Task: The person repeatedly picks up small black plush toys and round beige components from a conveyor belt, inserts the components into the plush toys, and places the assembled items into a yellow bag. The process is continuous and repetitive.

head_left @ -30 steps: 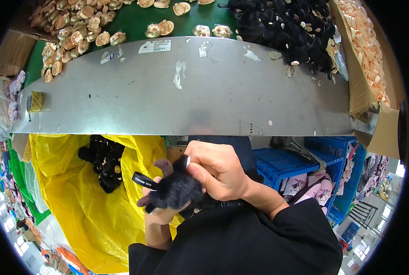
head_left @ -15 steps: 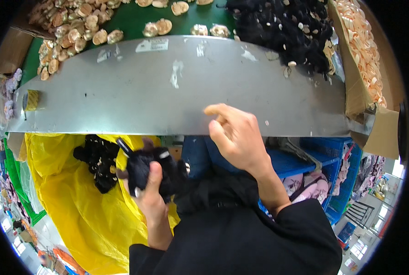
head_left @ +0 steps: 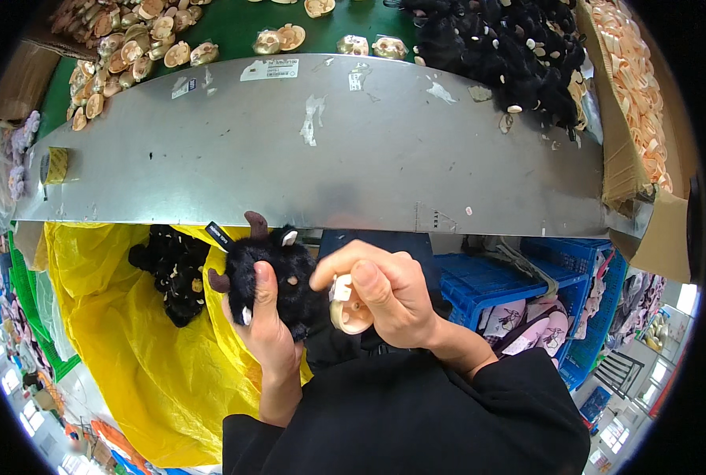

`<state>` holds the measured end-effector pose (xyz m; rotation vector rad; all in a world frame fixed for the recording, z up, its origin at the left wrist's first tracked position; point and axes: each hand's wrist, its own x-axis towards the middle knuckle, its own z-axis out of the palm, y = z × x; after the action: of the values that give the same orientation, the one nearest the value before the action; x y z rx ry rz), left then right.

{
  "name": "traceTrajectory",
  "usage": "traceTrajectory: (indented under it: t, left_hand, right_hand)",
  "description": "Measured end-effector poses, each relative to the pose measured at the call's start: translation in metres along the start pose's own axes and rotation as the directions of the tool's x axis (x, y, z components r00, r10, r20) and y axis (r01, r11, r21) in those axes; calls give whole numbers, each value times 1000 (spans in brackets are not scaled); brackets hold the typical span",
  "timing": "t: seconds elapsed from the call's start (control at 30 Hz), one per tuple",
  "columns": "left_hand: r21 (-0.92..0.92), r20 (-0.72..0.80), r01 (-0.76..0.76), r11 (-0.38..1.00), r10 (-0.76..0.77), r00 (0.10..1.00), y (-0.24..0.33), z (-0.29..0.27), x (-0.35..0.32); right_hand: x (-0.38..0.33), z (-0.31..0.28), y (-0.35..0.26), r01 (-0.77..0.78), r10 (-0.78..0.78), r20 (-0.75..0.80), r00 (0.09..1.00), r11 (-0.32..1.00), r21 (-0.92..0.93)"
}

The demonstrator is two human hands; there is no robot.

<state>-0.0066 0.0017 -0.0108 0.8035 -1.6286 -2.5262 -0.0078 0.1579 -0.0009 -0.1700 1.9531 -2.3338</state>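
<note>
My left hand point(head_left: 264, 321) grips a black plush head cover point(head_left: 270, 273) with brown horns, white-lined ears and a dark tag, the thumb pressed on its front. Close to it on the right, my right hand point(head_left: 396, 297) pinches a small hollow doll face shell point(head_left: 350, 310) between thumb and fingers, its pale inner side showing. The plush and the shell are held apart, just in front of the metal table edge point(head_left: 305, 224). How the left fingers sit behind the plush is hidden.
Several face shells point(head_left: 177, 54) lie on the green surface at the far left. Black plush pieces point(head_left: 503, 59) pile up at the far right beside a carton point(head_left: 618, 150). A yellow bag point(head_left: 123, 348) hangs at left; blue crates point(head_left: 479, 289) stand at right. Yellow tape point(head_left: 57, 165) sits on the metal.
My right hand has come down and left from over the table edge toward the plush; a face shell now shows in it. The plush has turned, bringing its horns and ears into clearer view.
</note>
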Motion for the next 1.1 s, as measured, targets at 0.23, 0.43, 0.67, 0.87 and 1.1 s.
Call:
traceTrajectory:
  t: [0.23, 0.43, 0.67, 0.87, 1.1]
  left_hand:
    - [-30, 12, -28, 999, 29, 1000, 3, 5, -3]
    - [-23, 119, -1, 1000, 3, 993, 5, 7, -8]
    - [42, 247, -94, 995, 81, 966, 7, 8, -8]
    - [102, 190, -108, 989, 87, 978, 6, 2, -13]
    - [187, 158, -172, 967, 143, 977, 9, 3, -14]
  right_hand:
    - [7, 3, 7, 12, -8, -25, 1000, 984, 178]
    - [9, 9, -4, -29, 47, -47, 998, 946, 322]
    - [10, 6, 6, 102, -101, -17, 995, 989, 102]
    - [10, 7, 1, -10, 11, -19, 1000, 999, 35]
    - [19, 10, 10, 337, -373, -2, 928, 839, -427]
